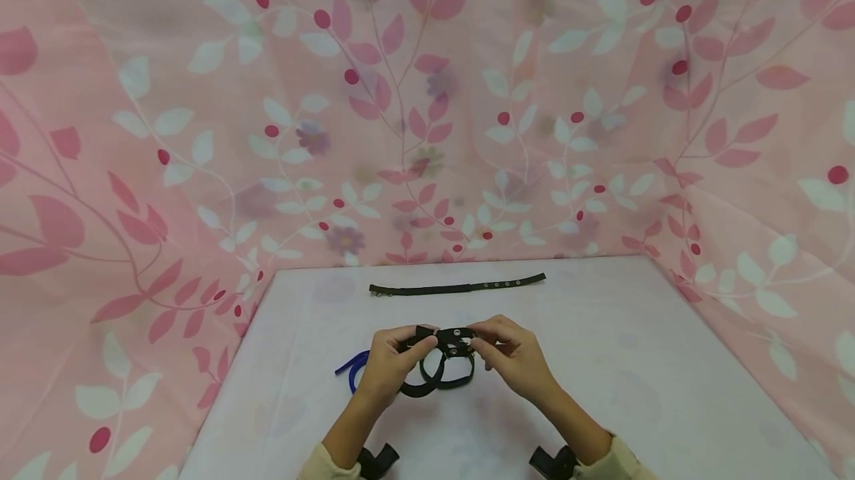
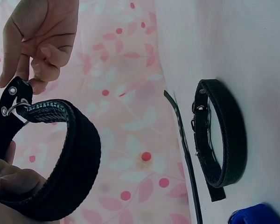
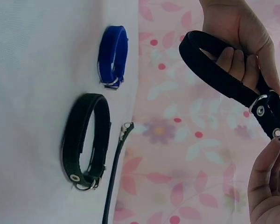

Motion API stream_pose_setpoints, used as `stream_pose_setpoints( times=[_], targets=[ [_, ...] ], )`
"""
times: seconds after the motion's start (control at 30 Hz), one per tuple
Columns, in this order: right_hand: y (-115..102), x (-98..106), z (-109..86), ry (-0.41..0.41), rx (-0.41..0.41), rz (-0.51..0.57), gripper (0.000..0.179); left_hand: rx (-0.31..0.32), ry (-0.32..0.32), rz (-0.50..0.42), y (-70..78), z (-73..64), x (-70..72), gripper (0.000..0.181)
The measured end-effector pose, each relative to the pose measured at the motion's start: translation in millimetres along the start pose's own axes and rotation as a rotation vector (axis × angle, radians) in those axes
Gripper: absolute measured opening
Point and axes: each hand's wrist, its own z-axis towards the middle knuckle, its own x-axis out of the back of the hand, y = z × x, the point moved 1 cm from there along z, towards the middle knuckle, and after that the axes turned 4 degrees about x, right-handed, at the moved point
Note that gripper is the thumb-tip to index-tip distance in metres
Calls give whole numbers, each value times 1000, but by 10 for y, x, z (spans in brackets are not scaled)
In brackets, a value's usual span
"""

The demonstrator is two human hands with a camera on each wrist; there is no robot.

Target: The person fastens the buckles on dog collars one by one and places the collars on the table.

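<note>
A black collar [image 1: 454, 340] with metal eyelets and a ring is held up between both hands. My left hand [image 1: 390, 361] grips its band, and the loop [image 2: 81, 154] hangs round below those fingers. My right hand [image 1: 517, 355] pinches the strap's eyelet section between thumb and fingertips. In the right wrist view, that thumb meets the strap beside an eyelet [image 3: 277, 133]. Whether the strap's tip is through the buckle is hidden by the fingers. Below and behind, a dark buckled collar [image 3: 79, 140] stands looped on the table, apart from both hands.
A blue collar [image 3: 113, 56] stands looped at the left, partly behind my left hand in the head view. Farther back, a dark strap [image 1: 461, 288] with eyelets lies stretched out on the white table [image 1: 668, 361]. Pink floral cloth [image 1: 427, 131] encloses the back and sides.
</note>
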Motion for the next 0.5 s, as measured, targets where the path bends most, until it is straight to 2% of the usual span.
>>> stream_pose_setpoints(
  times=[0.27,0.5],
  targets=[
    [17,2,-15,25,18,12,17,34,-8,1,6,10,-18,27],
    [45,-14,-40,22,5,4,16,29,-13,15,-21,5,-39,26]
  ],
)
